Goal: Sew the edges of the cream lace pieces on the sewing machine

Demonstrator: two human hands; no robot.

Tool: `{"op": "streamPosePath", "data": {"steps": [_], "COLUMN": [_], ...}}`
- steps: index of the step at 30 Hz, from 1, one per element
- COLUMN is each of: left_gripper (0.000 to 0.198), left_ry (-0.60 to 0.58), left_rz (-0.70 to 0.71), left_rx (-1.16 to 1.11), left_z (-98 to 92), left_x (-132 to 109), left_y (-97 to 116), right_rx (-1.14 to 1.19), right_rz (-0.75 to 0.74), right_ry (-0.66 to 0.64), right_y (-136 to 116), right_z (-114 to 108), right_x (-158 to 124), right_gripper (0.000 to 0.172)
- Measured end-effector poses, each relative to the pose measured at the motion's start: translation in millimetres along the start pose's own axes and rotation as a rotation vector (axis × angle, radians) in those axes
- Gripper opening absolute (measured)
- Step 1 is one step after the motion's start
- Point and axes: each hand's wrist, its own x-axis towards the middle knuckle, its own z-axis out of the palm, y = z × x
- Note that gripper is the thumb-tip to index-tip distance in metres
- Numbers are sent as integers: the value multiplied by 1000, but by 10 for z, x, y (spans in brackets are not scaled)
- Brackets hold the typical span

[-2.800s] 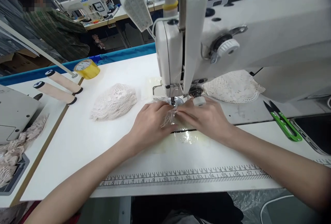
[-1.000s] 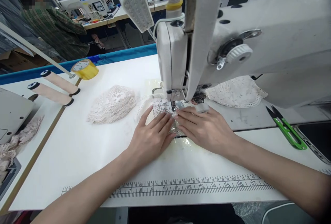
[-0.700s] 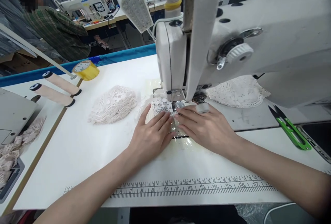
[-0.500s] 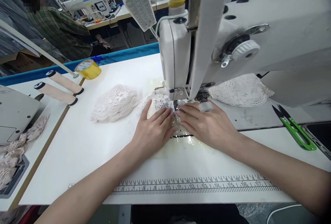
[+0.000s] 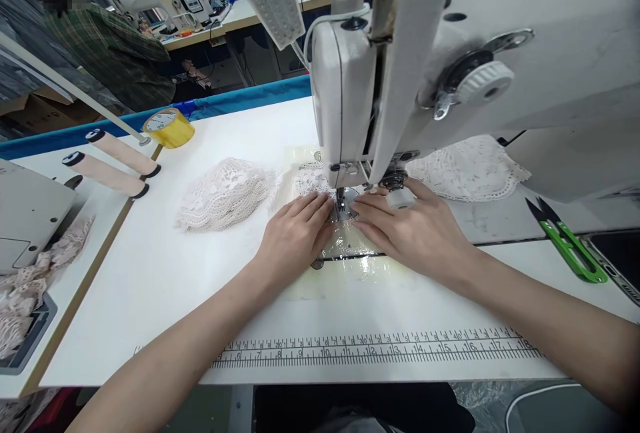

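A white sewing machine (image 5: pixel 345 100) stands over the table, its presser foot (image 5: pixel 341 200) down between my hands. White lace fabric (image 5: pixel 311 178) lies at the needle, partly hidden by the machine head and my fingers. My left hand (image 5: pixel 295 230) rests flat on it, left of the foot, fingers stretched out together. On the other side, my right hand (image 5: pixel 413 230) lies with fingers extended toward the foot, partly behind a knob of the machine. A lace piece (image 5: pixel 223 196) is bunched to the left, and another lace piece (image 5: pixel 467 168) lies under the machine arm.
Green thread snips (image 5: pixel 570 246) lie at the right beside a dark phone-like device (image 5: pixel 617 253). Yellow tape (image 5: pixel 169 128) and two thread cones (image 5: pixel 105 173) stand at the left. A printed ruler (image 5: pixel 375 350) runs along the front edge. A person (image 5: pixel 110 53) sits at another machine behind.
My left fingers have drawn together, the thumb-side spread gone. My right hand has shifted slightly right, away from the presser foot. The whole view has moved a little.
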Motion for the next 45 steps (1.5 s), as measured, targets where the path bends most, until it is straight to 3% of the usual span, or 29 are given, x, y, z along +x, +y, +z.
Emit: {"op": "streamPosePath", "data": {"steps": [5,8,12,16,20,22,25,29,32,38,45], "left_gripper": [25,20,11,13,9,5,10,12,15,16,13], "left_ry": [26,-74,-242,-196,-168,-147,29,328,448,470,437], "left_rz": [-50,-54,-161,-352,-380,-342,-246,160,378,515,456], "left_rx": [71,95,-266,-626,-829,-842,-676,-321,-107,0,-84], "left_z": [-30,-200,-463,-533,-505,-477,-398,-311,-332,-410,-347], "left_x": [28,9,-64,-97,-93,-100,-130,-159,-145,-109,-126], "left_y": [-56,-50,30,101,155,183,197,144,118,149,151], "right_rx": [51,144,529,848,976,991,911,894,905,674,440], "right_rz": [7,52,98,112,188,194,112,-55,-20,-123,-224], "right_ry": [23,83,39,-113,0,74,183,267,306,379,439], "right_y": [1,-17,-69,-158,-225,-238,-244,-236,-210,-179,-180], "right_z": [0,-6,-63,-143,-156,-145,-143,-172,-178,-150,-168], "right_x": [-9,-15,11,59,70,63,50,35,32,29,20], "right_gripper": [25,22,19,27,1,4,8,10,11,14,16]}}
